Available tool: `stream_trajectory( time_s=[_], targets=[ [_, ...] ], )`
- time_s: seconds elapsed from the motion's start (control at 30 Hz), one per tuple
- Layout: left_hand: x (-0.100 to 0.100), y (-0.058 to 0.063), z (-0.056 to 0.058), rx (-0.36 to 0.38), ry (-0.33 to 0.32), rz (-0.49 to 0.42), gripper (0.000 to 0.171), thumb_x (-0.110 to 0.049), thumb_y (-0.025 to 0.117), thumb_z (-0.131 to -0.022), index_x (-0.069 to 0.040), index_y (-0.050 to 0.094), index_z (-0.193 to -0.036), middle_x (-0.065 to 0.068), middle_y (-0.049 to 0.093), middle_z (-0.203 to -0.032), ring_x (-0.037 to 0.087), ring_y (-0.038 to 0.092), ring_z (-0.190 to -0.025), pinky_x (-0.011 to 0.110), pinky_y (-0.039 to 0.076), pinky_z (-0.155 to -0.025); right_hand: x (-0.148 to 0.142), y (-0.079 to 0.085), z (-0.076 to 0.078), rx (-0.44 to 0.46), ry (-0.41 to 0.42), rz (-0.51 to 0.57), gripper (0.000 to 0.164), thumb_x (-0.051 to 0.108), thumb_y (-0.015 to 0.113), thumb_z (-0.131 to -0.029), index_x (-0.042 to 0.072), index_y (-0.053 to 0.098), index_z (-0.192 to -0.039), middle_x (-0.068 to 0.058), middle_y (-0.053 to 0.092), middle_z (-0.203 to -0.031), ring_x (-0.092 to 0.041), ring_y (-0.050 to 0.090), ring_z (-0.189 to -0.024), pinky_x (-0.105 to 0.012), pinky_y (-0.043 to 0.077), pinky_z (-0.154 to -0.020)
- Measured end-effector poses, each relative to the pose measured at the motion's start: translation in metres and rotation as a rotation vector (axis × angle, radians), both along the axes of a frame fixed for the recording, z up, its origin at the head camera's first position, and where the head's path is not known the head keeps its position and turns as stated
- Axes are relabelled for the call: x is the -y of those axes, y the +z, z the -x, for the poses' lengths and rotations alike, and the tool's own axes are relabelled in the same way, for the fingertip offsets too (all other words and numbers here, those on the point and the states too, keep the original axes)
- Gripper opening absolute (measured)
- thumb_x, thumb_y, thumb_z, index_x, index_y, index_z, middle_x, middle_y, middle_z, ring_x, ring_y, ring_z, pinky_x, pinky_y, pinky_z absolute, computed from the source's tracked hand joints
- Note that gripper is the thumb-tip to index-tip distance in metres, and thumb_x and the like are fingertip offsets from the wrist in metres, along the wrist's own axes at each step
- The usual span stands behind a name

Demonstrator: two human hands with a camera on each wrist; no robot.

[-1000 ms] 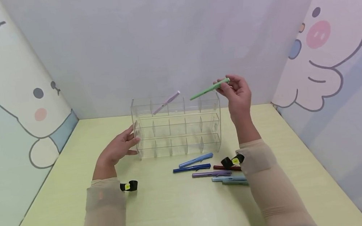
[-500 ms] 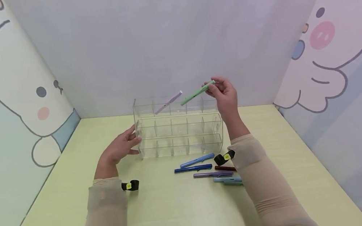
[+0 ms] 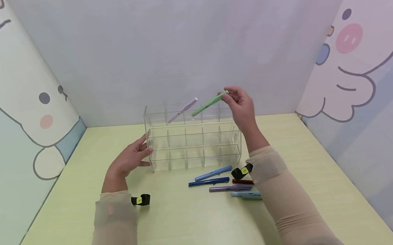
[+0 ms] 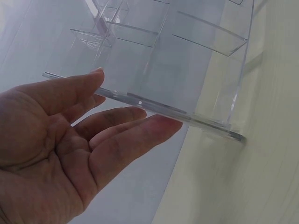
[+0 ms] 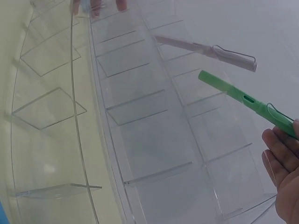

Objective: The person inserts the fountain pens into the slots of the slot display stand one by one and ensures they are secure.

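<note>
My right hand (image 3: 241, 104) pinches a capped light-green fountain pen (image 3: 209, 104) near its cap end. The pen slants over the top row of a clear acrylic rack (image 3: 193, 134), its far end down to the left. Left of it, a lilac fountain pen (image 3: 182, 110) leans in the top row, toward the left, cap end up. In the right wrist view both the green pen (image 5: 247, 99) and the lilac pen (image 5: 208, 50) show wire clips. My left hand (image 3: 129, 159) touches the rack's left side panel (image 4: 140, 102) with extended fingers.
In front of the rack on the pale table (image 3: 179, 234) lie a light-blue pen (image 3: 213, 173), a dark-blue pen (image 3: 208, 182), a purple pen (image 3: 229, 188), a dark-red pen (image 3: 242, 181) and pale-blue pens (image 3: 244, 193), some partly behind my right forearm. A wall (image 3: 188, 40) stands behind.
My right hand has moved left with the green pen, bringing its lower end over the top row, near the lilac pen. My left hand stays at the rack's side.
</note>
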State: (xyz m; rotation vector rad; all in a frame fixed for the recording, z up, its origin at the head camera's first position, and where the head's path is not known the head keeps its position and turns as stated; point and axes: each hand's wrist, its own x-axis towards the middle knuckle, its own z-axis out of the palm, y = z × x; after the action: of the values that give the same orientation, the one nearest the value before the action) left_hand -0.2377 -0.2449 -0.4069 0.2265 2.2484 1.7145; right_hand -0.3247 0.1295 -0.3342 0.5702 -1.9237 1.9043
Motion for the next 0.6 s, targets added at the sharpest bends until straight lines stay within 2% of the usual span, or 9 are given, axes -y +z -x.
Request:
stream_trajectory(
  time_s=[0.23, 0.43, 0.6],
  targets=[
    [0.0001, -0.0003, -0.0005, 0.005, -0.010, -0.012, 0.070, -0.019, 0.049, -0.104, -0.036, 0.008, -0.158, 0.016, 0.035, -0.156, 0.046, 0.047, -0.130, 0.046, 0.056, -0.092, 0.0017, -0.0006, -0.0023, 0.001, -0.075, -0.158, 0.033, 0.029, 0.064, -0.096, 0.011, 0.063, -0.124, -0.009, 0.071, -0.118, -0.012, 0.066, -0.109, -0.027, 0.053, -0.096],
    [0.0002, 0.0001, -0.0003, 0.005, -0.006, -0.009, 0.070, -0.019, 0.050, -0.104, -0.036, 0.008, -0.158, 0.017, 0.033, -0.157, 0.044, 0.047, -0.131, 0.046, 0.057, -0.092, 0.0035, -0.0042, -0.0019, -0.024, -0.134, -0.310, 0.037, 0.042, 0.061, -0.096, 0.020, 0.065, -0.125, 0.002, 0.071, -0.118, -0.008, 0.065, -0.112, -0.033, 0.054, -0.097],
    [-0.0001, -0.0002, 0.0003, 0.004, -0.010, -0.010, 0.069, -0.019, 0.050, -0.104, -0.037, 0.009, -0.158, 0.017, 0.033, -0.157, 0.045, 0.047, -0.131, 0.047, 0.056, -0.092, 0.0048, -0.0058, -0.0029, -0.072, -0.174, -0.402, 0.036, 0.042, 0.058, -0.098, 0.021, 0.066, -0.125, 0.004, 0.072, -0.117, -0.012, 0.066, -0.111, -0.039, 0.053, -0.097]
  ],
)
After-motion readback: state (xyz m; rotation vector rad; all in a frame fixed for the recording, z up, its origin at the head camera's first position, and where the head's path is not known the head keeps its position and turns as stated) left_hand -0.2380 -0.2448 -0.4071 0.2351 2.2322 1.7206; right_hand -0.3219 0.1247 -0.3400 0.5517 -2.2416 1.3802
